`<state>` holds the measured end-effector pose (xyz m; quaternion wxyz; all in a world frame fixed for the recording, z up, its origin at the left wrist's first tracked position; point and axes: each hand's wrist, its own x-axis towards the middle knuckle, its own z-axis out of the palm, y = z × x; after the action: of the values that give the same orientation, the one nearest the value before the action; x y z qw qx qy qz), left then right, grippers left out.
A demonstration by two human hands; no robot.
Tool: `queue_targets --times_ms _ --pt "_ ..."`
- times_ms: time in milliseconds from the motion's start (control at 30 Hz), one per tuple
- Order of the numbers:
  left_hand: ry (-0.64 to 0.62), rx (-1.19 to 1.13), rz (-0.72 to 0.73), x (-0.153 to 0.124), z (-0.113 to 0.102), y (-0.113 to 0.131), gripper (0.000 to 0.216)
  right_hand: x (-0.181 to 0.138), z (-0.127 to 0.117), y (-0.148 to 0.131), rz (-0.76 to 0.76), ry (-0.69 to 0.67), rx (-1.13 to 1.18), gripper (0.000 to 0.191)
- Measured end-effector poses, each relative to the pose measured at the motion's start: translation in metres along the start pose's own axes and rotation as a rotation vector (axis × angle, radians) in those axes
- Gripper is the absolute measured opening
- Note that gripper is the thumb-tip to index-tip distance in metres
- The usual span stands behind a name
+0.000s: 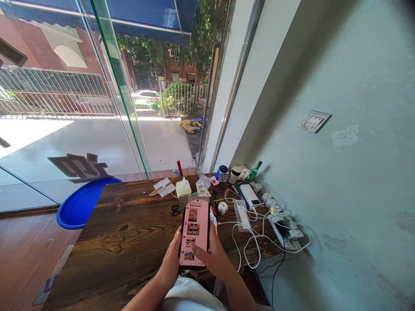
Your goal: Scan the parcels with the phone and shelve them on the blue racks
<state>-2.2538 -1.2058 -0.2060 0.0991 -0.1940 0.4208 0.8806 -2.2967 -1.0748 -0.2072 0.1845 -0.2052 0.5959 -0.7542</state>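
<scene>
Between my two hands is a smartphone (202, 233) in a dark case, held upright over the near edge of the wooden table. Its lit pink screen shows a column of small pictures, like a chat. My left hand (171, 255) wraps the phone's left side, thumb along the edge. On the other side, my right hand (214, 252) grips the right edge, and its thumb lies over the lower part of the screen. The fingers behind the phone are hidden. Just past the phone's top left corner lie black scissors (175, 210).
The wooden table (129, 242) carries a tissue pack (183, 188), paper slips (202, 188), a white roll (222, 207), a power bank (249, 195) and tangled white cables (256, 246). A green bottle (254, 171) stands by the wall. Left are a blue basin (71, 211) and a glass door (123, 86).
</scene>
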Motion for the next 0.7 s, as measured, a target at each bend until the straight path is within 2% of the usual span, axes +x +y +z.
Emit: queue_targets --times_ms 100,167,200,333,400,467,500,533,633,700 --pt "0.020 -0.008 0.003 0.0008 -0.0006 -0.0011 0.091 0.0011 0.0017 -0.0027 -0.062 -0.036 -0.017 0.084" --pt "0.021 0.000 0.004 0.0009 -0.0007 -0.0011 0.093 0.0019 0.0021 -0.0039 -0.049 -0.070 0.020 0.093" --pt "0.017 0.008 0.007 0.0010 -0.0008 -0.0010 0.093 0.0024 0.0020 -0.0038 -0.030 -0.065 0.039 0.089" --pt "0.015 0.028 0.019 0.0021 -0.0010 -0.0006 0.094 0.0041 0.0009 0.0002 -0.033 0.075 -0.006 0.051" --pt "0.018 0.027 0.019 0.0025 -0.0013 -0.0011 0.091 0.0042 0.0014 0.0014 -0.066 0.059 -0.024 0.058" --pt "0.020 0.023 0.021 0.0026 -0.0016 -0.0015 0.087 0.0037 0.0026 0.0007 -0.076 -0.007 0.011 0.082" --pt "0.021 0.023 0.025 0.0027 -0.0016 -0.0016 0.085 0.0033 0.0031 -0.0002 -0.071 -0.021 0.027 0.087" --pt "0.022 0.025 0.031 0.0028 -0.0017 -0.0018 0.084 0.0030 0.0035 -0.0009 -0.059 -0.014 0.027 0.084" --pt "0.014 0.025 0.035 0.0034 -0.0018 -0.0017 0.086 0.0031 0.0034 -0.0006 -0.031 0.050 -0.026 0.053" --pt "0.011 0.019 0.030 0.0036 -0.0015 -0.0012 0.088 0.0037 0.0026 0.0026 -0.043 0.035 -0.032 0.055"
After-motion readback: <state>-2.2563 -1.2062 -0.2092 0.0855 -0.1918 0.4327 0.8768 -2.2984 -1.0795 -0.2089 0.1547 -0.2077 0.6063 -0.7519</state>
